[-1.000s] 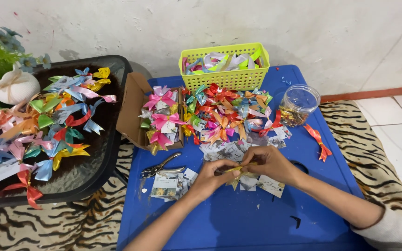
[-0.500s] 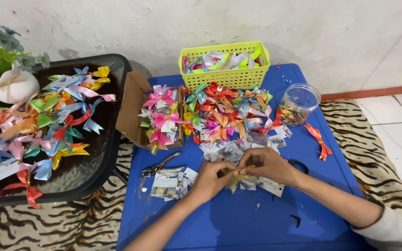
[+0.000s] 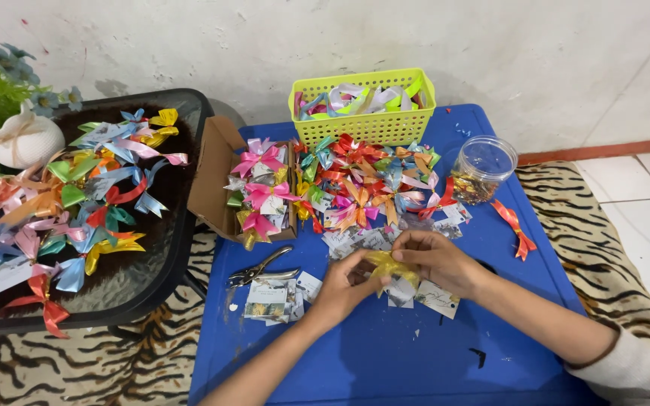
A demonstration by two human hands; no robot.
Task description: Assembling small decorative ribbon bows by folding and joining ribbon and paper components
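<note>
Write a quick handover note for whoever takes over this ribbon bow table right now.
Left hand and right hand together pinch a yellow ribbon bow above the blue table.
Done: a pile of finished bows behind the hands, more in the cardboard box and on the black tray.
Left: small cards beside the hole punch; ribbon in the yellow basket.

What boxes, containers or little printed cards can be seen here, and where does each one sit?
Cardboard box: brown, open, at the blue table's left edge, holding ribbon bows.
Basket: lime-green, slotted plastic, at the table's back, with ribbon inside.
Jar: clear, round, right of the bow pile, with small bits inside.
Small cards: pale rectangles stacked beside the pliers; more lie under the hands.
No screens or signs.
</note>
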